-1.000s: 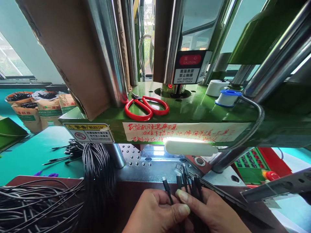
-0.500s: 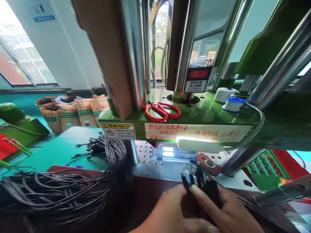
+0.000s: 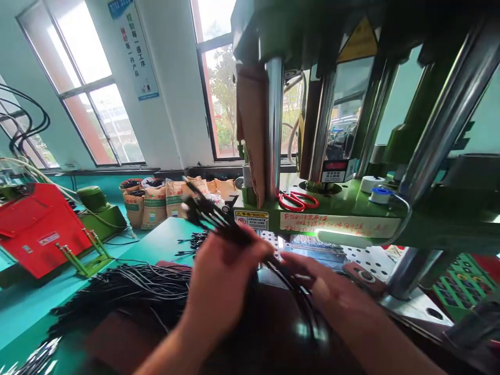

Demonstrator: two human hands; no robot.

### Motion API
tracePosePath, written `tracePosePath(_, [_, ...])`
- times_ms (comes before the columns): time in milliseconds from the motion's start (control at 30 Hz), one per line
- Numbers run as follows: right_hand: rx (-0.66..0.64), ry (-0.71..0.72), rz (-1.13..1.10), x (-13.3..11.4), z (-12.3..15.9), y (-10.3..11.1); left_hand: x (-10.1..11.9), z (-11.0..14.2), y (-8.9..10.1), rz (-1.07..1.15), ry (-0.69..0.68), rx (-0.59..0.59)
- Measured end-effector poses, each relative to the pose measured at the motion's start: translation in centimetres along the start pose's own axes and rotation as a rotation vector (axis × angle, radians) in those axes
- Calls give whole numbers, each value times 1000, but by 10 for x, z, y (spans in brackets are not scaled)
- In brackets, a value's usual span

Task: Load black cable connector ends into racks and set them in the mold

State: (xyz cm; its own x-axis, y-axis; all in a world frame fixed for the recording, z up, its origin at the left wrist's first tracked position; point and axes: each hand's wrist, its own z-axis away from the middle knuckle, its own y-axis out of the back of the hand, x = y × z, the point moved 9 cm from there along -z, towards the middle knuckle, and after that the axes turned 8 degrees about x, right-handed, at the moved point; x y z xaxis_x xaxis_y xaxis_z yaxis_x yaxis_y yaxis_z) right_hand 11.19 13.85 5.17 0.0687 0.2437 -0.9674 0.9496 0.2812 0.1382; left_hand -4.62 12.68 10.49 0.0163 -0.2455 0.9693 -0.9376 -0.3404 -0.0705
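My left hand (image 3: 222,276) is closed around a bundle of black cables (image 3: 236,235), held in the air with its blurred plug ends (image 3: 199,211) aimed up and to the left; my right hand (image 3: 339,297) sits lower, curved about the trailing strands (image 3: 290,283), though blur keeps me from telling whether it grips them. Half a second ago both hands met low before the green press (image 3: 425,229), plug ends upright between them; now the bundle has risen and swung left, and my view has turned with it; in my judgement, close two-handed fingering has given way to handling the bunch whole, mostly on the left. A heap of loose cables (image 3: 133,284) lies over the green worktop (image 3: 166,237); red-handled scissors (image 3: 300,197) rest on the press.
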Motion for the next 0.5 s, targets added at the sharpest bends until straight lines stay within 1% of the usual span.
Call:
tracePosePath(33, [-10, 17, 15, 6, -7, -12, 15, -25, 19, -44, -121, 58])
tracePosePath(67, [-34, 24, 20, 15, -14, -25, 19, -51, 36, -113, -167, 96])
tracePosePath(100, [-50, 10, 24, 28, -21, -38, 12, -75, 53, -238, -136, 124])
tracePosePath(133, [-34, -19, 31, 43, -28, -48, 0, -96, 68, -309, -86, 130])
tracePosePath(167, [1, -72, 56, 61, -35, -55, -16, -111, 82, -367, -37, 129])
tracePosePath(200, [38, -129, 81, 78, -41, -60, -35, -120, 94, -437, 28, 120])
tracePosePath(267, [42, -176, 71, 101, -50, -72, -79, -123, 112, -569, 167, 70])
tracePosePath(333, [13, -176, 20, 111, -57, -83, -120, -113, 119, -652, 273, -13])
tracePosePath(400, [1, -181, -29, 115, -61, -89, -150, -104, 115, -680, 331, -96])
tracePosePath(433, [4, -192, -48, 117, -63, -90, -161, -102, 111, -680, 352, -132])
tracePosePath(500, [18, -216, -86, 120, -66, -93, -175, -102, 100, -653, 386, -191])
